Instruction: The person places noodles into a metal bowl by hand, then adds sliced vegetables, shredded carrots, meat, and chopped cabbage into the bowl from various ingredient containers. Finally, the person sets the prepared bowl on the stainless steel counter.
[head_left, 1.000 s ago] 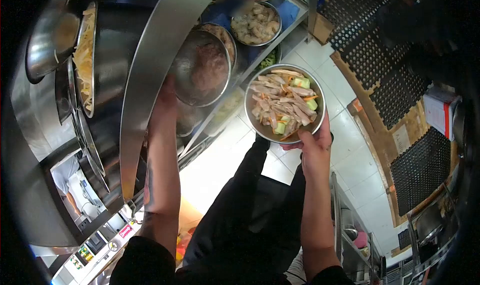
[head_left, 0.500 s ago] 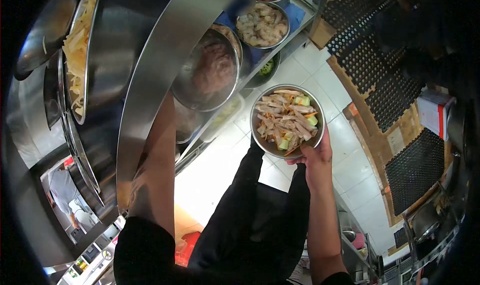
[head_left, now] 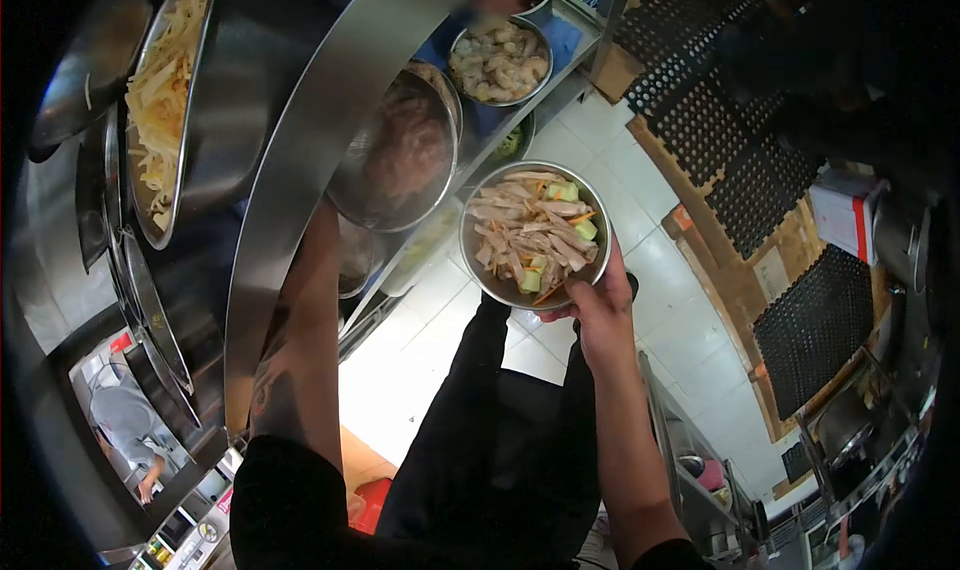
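Note:
My right hand (head_left: 602,308) grips the lower right rim of a steel bowl (head_left: 469,238), thumb on the rim and fingers beneath. In the bowl lie strips of pale cooked-looking meat (head_left: 528,232), green chunks (head_left: 563,192) and thin orange shreds. My left forearm (head_left: 308,370) reaches up behind the curved steel shelf edge (head_left: 262,200), which hides the hand. Near the end of that forearm is another steel bowl (head_left: 448,175) with blurred pinkish meat (head_left: 400,155). Whether my left hand touches this bowl I cannot tell.
Raw shrimp (head_left: 500,62) fill a bowl farther up the counter. At the left, a steel container holds pale yellow shreds (head_left: 160,110). Black rubber mats (head_left: 810,330) lie on the floor at the right. A person in grey (head_left: 125,410) shows through an opening at lower left.
The bowl in my right hand appears farther left and slightly higher in the view. The surroundings also shift left as the camera moves; my right hand keeps its hold.

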Demonstrator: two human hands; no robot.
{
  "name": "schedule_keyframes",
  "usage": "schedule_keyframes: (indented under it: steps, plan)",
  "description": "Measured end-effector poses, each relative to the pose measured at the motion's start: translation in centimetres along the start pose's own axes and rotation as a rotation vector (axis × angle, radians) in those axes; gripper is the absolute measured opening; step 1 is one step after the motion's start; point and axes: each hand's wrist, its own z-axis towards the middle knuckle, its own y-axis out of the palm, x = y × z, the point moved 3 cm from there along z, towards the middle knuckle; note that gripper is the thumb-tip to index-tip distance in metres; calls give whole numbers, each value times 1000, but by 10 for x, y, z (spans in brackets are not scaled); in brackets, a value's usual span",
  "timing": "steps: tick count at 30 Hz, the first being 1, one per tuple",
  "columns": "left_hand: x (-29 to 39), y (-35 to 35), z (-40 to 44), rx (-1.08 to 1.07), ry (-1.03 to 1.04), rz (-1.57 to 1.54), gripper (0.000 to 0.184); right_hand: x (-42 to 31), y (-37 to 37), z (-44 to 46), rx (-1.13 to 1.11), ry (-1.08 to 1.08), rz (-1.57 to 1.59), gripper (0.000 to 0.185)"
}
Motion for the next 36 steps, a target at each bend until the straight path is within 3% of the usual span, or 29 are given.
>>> schedule_keyframes:
  steps: [13,17,21,22,27,29,31,36]
  plan:
    - [36,42,-29,-66,-10,-222,19,5,7,2,-26,20,26,79]
    - [62,94,-110,-202,10,-359,20,0,13,-4,-36,44,58,81]
    - [76,148,-160,-385,270,-219,18,-8,22,-14,-50,45,34,83]
    - [72,155,-163,-408,208,-343,19,-9,25,-16,-47,44,52,83]
    - [72,154,-165,-366,309,-504,27,-8,24,-20,-56,19,55,84]
    - [71,144,-166,-255,330,-505,27,-8,22,-20,-66,54,49,84]
    - [63,135,-169,-255,332,-493,26,-9,23,-23,-66,63,64,83]
    - [78,126,-182,-331,635,86,30,-9,24,-29,-74,72,70,82]
